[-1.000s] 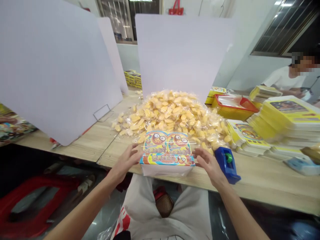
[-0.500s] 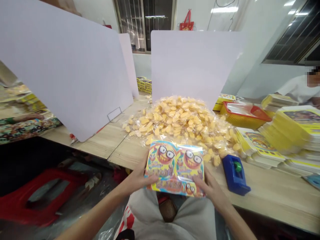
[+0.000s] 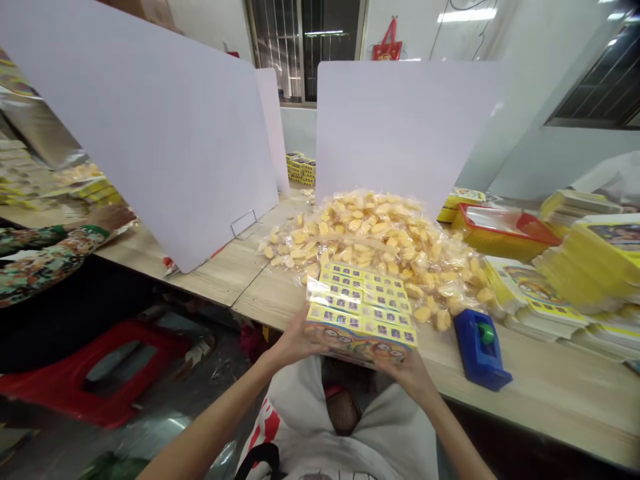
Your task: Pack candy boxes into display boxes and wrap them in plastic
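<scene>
Between both hands is a yellow display box, covered in cartoon faces and rows of small boxes, seemingly wrapped in clear film. My left hand grips its near left corner, and my right hand grips its near right corner. It is tilted so that rows of small yellow boxes face up and a strip of cartoon faces shows towards me. Just beyond it lies a heap of yellow pieces in clear wrappers. A blue tape dispenser with a green hub stands to the right of my right hand.
White upright panels stand behind the heap and on the left. Stacks of flat printed cards and a red-and-yellow basket are at the right. Beyond the left panel, a person's patterned sleeve reaches over the table, near a red stool.
The box has turned in my hands: the big cartoon faces faced up before, now the rows of small boxes do. My view has shifted slightly left.
</scene>
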Tool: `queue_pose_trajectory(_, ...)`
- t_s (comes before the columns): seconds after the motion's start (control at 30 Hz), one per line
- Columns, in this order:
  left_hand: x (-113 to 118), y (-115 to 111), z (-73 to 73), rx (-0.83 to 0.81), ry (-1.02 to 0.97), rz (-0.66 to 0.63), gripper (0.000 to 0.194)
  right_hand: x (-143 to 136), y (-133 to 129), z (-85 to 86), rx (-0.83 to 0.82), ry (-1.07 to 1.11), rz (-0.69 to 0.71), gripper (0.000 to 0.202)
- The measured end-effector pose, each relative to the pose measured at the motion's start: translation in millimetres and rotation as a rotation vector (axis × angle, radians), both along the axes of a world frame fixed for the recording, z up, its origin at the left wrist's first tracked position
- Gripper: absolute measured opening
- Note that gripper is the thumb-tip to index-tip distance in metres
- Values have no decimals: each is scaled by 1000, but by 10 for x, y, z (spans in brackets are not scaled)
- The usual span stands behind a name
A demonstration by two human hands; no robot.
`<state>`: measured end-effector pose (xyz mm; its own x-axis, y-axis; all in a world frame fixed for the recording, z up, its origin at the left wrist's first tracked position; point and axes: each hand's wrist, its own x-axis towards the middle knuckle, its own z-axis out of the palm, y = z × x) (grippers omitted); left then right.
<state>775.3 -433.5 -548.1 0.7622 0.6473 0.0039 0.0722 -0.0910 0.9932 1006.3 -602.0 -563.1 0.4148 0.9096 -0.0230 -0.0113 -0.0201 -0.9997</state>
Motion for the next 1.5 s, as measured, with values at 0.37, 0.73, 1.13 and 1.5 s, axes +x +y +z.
queue_pose_trajectory(0.37, 23, 170, 695, 408, -18, 52, 85, 48, -55, 416, 242, -586, -198, 64)
queue_pose_trajectory(0.73, 536, 456, 1339, 132, -177, 55, 19, 388, 384, 1014, 107, -587, -196, 14)
queue_pose_trajectory(1.13, 853, 1122, 960, 194, 76, 145, 18, 785, 937, 688, 127, -236, -192, 21)
queue_pose_trajectory(1.5, 914, 1192, 882, 86, 105, 225, 16, 870, 1053, 613, 50, -162, -159, 33)
